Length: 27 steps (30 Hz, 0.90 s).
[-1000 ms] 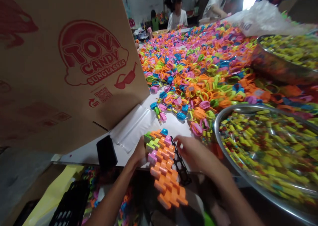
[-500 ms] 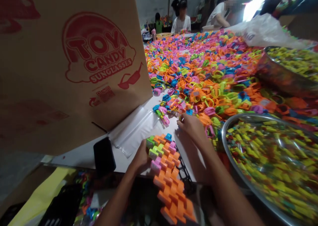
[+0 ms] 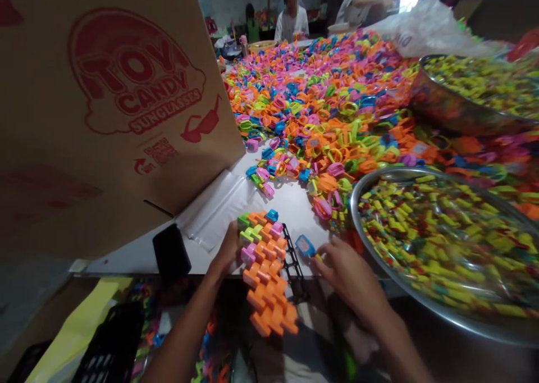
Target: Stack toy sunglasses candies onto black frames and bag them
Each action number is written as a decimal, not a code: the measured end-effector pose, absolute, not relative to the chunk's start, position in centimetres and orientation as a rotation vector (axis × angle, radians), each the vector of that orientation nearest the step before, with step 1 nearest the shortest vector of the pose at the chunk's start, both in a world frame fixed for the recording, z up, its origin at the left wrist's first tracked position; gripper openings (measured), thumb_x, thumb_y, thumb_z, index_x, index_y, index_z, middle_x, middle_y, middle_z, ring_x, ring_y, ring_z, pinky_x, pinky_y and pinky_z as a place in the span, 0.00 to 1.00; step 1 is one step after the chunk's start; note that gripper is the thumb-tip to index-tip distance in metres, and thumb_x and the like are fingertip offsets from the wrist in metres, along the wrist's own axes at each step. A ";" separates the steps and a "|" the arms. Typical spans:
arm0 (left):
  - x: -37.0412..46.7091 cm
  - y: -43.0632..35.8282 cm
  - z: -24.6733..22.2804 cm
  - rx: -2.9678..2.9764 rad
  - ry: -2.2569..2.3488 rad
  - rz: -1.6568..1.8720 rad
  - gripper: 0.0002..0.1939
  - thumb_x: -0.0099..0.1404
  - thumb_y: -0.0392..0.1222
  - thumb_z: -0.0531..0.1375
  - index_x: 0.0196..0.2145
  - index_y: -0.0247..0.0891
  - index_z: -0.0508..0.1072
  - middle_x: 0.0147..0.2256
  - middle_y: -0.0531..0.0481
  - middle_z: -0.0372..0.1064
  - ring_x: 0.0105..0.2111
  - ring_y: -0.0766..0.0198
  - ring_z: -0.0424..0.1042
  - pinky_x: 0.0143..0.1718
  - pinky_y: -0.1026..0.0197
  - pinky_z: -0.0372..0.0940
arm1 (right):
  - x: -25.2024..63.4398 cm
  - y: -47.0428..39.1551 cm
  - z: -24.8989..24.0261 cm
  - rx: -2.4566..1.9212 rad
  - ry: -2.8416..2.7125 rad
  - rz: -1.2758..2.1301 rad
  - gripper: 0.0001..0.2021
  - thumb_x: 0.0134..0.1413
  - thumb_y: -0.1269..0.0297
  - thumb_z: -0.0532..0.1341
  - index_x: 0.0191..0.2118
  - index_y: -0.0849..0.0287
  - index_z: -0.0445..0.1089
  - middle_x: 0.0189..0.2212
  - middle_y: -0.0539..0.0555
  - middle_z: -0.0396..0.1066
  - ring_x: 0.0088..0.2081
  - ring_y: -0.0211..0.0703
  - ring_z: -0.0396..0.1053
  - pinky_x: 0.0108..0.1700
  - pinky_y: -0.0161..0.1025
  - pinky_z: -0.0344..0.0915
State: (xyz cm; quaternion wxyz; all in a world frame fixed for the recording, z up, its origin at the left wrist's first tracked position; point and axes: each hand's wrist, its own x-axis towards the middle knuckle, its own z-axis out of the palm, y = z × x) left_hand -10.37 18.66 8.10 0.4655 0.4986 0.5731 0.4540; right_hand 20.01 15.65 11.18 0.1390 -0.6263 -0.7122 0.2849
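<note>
My left hand (image 3: 231, 247) is closed around the far left end of a black lattice rack (image 3: 293, 262); the rack hides most of its fingers. Rows of plastic toy watches (image 3: 265, 270) fill the rack, mostly orange, with a few green, pink and blue ones at the far end. Just right of the rack, my right hand (image 3: 347, 268) pinches a blue toy watch (image 3: 305, 245) by a small yellow part. The blue watch is apart from the rack, above the table's front edge.
A large heap of colourful toy watches (image 3: 320, 113) covers the table behind. Metal basins (image 3: 356, 200) of yellow wrapped pieces stand right. On the left are a cardboard box (image 3: 138, 164), a black phone (image 3: 170, 251) and a plastic bag (image 3: 214, 209). People sit at the far end.
My right hand has come back from the edge of the heap toward the rack, now with a blue toy watch in its fingers. The view has shifted; my left hand keeps hold of the rack.
</note>
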 end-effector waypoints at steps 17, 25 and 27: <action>-9.9 19.2 7.8 1.341 1.410 1.083 0.10 0.56 0.45 0.67 0.30 0.38 0.72 0.28 0.53 0.71 0.29 0.64 0.66 0.32 0.62 0.64 | 16.0 14.1 8.6 -1.328 -1.582 1.425 0.15 0.56 0.48 0.65 0.32 0.55 0.69 0.27 0.51 0.76 0.30 0.45 0.71 0.33 0.37 0.62; -9.9 19.2 7.8 1.361 1.400 1.086 0.08 0.56 0.41 0.68 0.30 0.37 0.73 0.28 0.54 0.71 0.29 0.65 0.65 0.33 0.63 0.64 | 15.3 14.2 11.4 -1.505 -2.066 1.106 0.05 0.65 0.68 0.60 0.34 0.55 0.68 0.30 0.53 0.78 0.31 0.45 0.74 0.32 0.36 0.53; -9.9 19.1 7.7 1.377 1.402 1.092 0.07 0.56 0.41 0.68 0.32 0.37 0.75 0.29 0.53 0.73 0.31 0.64 0.66 0.34 0.62 0.65 | 15.0 14.2 11.9 -1.550 -2.111 1.115 0.05 0.65 0.70 0.60 0.36 0.56 0.69 0.31 0.54 0.79 0.33 0.46 0.76 0.33 0.36 0.54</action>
